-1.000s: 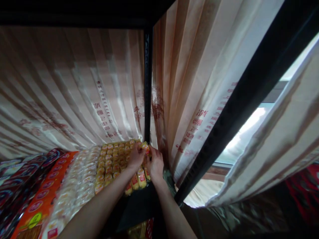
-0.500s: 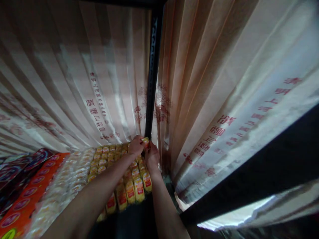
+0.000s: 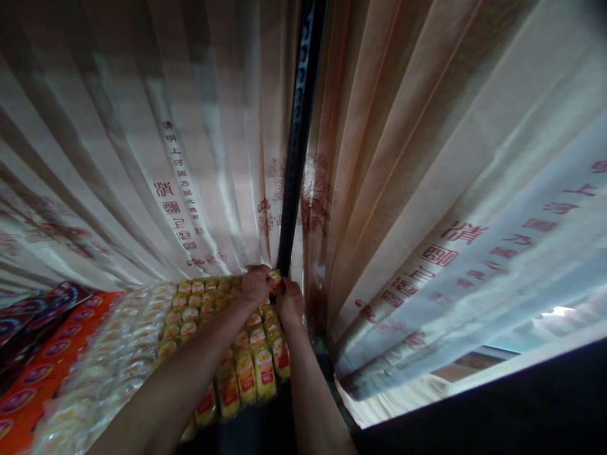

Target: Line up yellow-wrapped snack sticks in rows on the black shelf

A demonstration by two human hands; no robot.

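Observation:
Both my arms reach deep into a shelf. My left hand (image 3: 256,284) and my right hand (image 3: 289,300) meet at the back corner, fingers closed on one small yellow snack packet (image 3: 275,277) beside the black upright post (image 3: 296,158). Rows of the same yellow packets with red labels (image 3: 246,366) lie packed on the shelf beneath my forearms.
Left of the yellow packets lie pale clear-wrapped packets (image 3: 128,341), then an orange pack (image 3: 28,392) and dark red packs (image 3: 28,316). A beige pleated curtain with red characters (image 3: 417,208) hangs behind and to the right. A dark shelf beam (image 3: 497,411) crosses the lower right.
The view has tilted and moved deeper into the shelf. My hands stayed together on the packet at the back corner, shifting slightly further back.

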